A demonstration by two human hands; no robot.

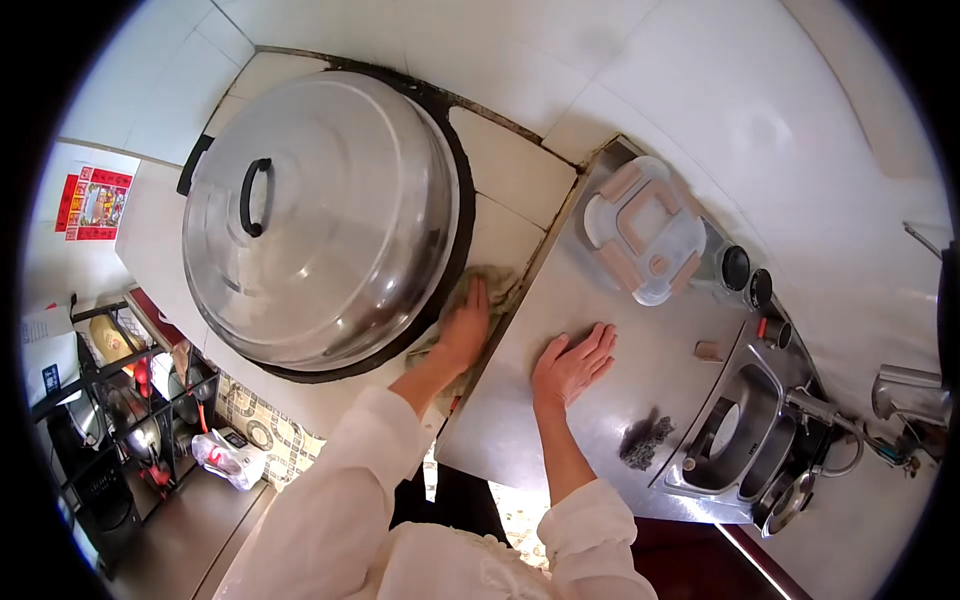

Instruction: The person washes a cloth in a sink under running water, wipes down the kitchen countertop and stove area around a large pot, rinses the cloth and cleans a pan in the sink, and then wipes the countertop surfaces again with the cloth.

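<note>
My left hand (463,332) presses a greyish-green cloth (490,283) against the tiled stove top, right beside the dark rim of a large stove pan. Parts of the cloth show past my fingertips and under my wrist; how tightly my fingers grip it is partly hidden. A big domed metal lid (320,220) with a black handle (254,197) covers the pan. My right hand (575,368) lies flat on the stainless steel counter (560,300), fingers stretched out, with nothing in it.
A clear food container (645,232) with pink clips stands at the counter's back, near dark-lidded jars (735,267). A grey scouring pad (647,443) and a small brown piece (708,350) lie left of the sink (735,430). A black rack (120,400) stands at far left.
</note>
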